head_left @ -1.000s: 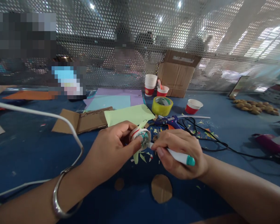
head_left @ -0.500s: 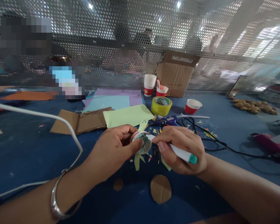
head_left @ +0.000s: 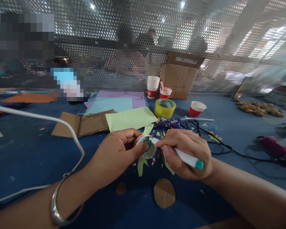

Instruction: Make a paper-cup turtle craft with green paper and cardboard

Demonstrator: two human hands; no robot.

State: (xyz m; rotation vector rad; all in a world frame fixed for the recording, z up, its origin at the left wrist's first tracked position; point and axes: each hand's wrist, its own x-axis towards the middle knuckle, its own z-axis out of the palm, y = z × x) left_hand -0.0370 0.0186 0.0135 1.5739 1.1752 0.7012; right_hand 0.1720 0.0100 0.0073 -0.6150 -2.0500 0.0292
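My left hand (head_left: 120, 154) is closed round a small paper cup (head_left: 149, 151), tilted so that a round face with green markings turns toward my right hand. Pale green paper strips (head_left: 140, 167) stick out from the cup above and below. In my right hand (head_left: 187, 152) is a white marker pen (head_left: 186, 158) with a green end, gripped between thumb and fingers. The pen's tip meets or nearly meets the marked face; I cannot tell which. On the table below lie a larger cardboard disc (head_left: 164, 193) and a smaller one (head_left: 120, 189).
Beyond my hands are light green paper (head_left: 131, 119), folded cardboard (head_left: 92, 123), yellow tape (head_left: 165, 108) and a blue glue gun (head_left: 168, 123) with a black cord. Paper cups (head_left: 153, 87) and a cardboard box (head_left: 180, 78) stand behind. A white cable (head_left: 62, 122) crosses the left side.
The cup has shifted slightly right and down in my left hand. My right hand and the marker pen have moved very slightly right and down with it.
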